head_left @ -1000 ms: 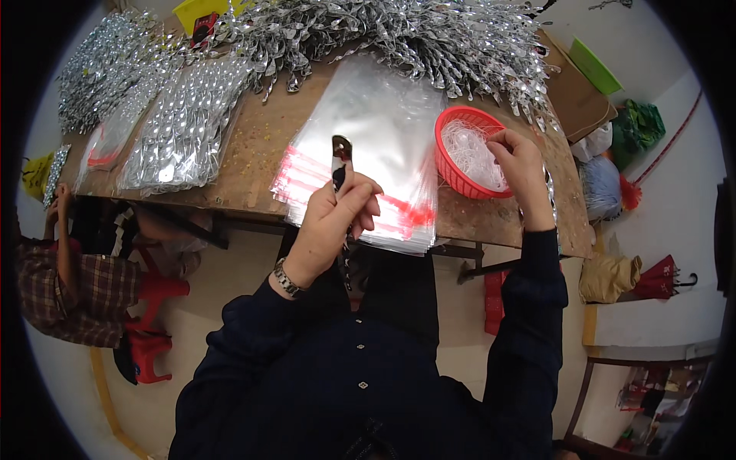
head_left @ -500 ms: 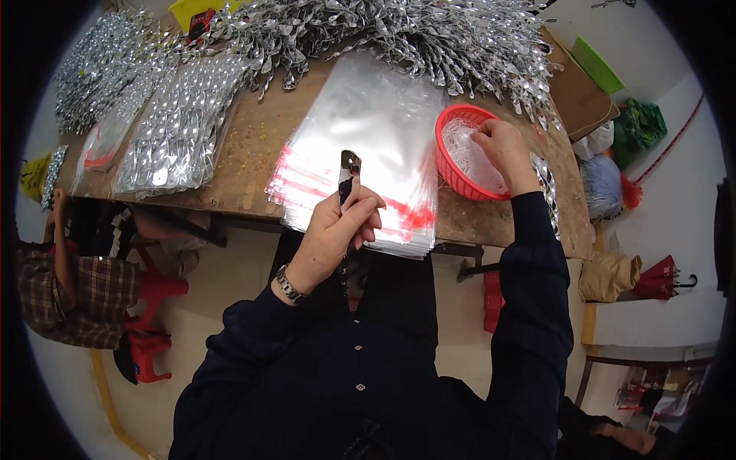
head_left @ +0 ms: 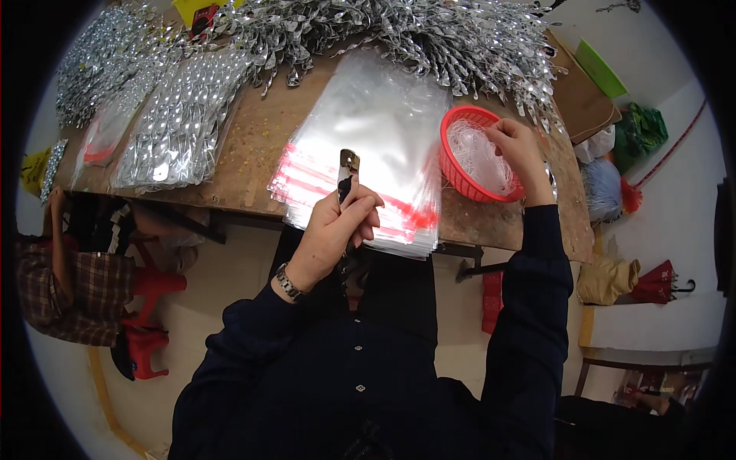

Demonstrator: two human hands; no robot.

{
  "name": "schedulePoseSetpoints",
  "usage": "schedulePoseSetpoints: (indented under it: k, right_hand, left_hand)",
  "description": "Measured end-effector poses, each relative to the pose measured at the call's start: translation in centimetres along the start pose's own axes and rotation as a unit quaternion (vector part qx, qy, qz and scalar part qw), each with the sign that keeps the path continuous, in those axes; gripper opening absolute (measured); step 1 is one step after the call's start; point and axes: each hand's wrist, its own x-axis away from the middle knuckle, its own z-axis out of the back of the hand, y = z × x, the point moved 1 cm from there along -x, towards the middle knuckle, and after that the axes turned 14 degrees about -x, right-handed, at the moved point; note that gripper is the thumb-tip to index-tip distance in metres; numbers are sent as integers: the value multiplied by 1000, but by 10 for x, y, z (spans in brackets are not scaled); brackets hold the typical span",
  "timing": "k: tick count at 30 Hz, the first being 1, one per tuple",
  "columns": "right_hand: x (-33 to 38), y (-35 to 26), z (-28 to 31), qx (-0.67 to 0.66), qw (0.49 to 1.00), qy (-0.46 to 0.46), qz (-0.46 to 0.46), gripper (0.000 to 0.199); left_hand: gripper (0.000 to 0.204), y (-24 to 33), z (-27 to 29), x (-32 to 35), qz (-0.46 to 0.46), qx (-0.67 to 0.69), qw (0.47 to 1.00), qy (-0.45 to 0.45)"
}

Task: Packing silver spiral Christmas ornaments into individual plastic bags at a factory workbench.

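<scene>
My left hand (head_left: pixel 333 226) is closed round a shiny silver foil strand (head_left: pixel 349 162); its top end stands up above the fingers and a dark, twisted part hangs below. This hand is over the front edge of a stack of clear plastic bags (head_left: pixel 368 107) with red-striped openings. My right hand (head_left: pixel 521 152) is at the right rim of a red plastic basket (head_left: pixel 469 182), thumb and fingers pinched together. In the basket lies a tangle of thin whitish plastic threads (head_left: pixel 477 149). Some threads reach the right fingertips, but exactly what they hold is too fine to make out.
Heaps of silver foil strands (head_left: pixel 429 34) cover the back of the wooden table (head_left: pixel 257 142). Bagged silver strands (head_left: pixel 172 130) lie to the left. At far left sits another person in a plaid shirt (head_left: pixel 80 287), near red stools (head_left: pixel 146 349). A cardboard box (head_left: pixel 579 88) stands at the right.
My right hand has moved slightly right, its fingertips now nearer the basket's rim. The basket has shifted a little to the right. My left hand keeps its hold on the foil strand.
</scene>
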Motion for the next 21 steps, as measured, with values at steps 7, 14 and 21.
schedulePoseSetpoints:
  k: [7,14,21]
  right_hand:
    - [16,-18,6,-176,984,-25,-10,14]
    - [29,-32,5,-307,950,-64,3,12]
    - [44,-38,3,-377,922,-85,4,11]
  left_hand:
    - [20,0,-2,-3,5,-1,1000,0]
    - [20,7,-6,-11,-5,-1,1000,-12]
    - [19,14,-10,-17,9,14,1000,-27]
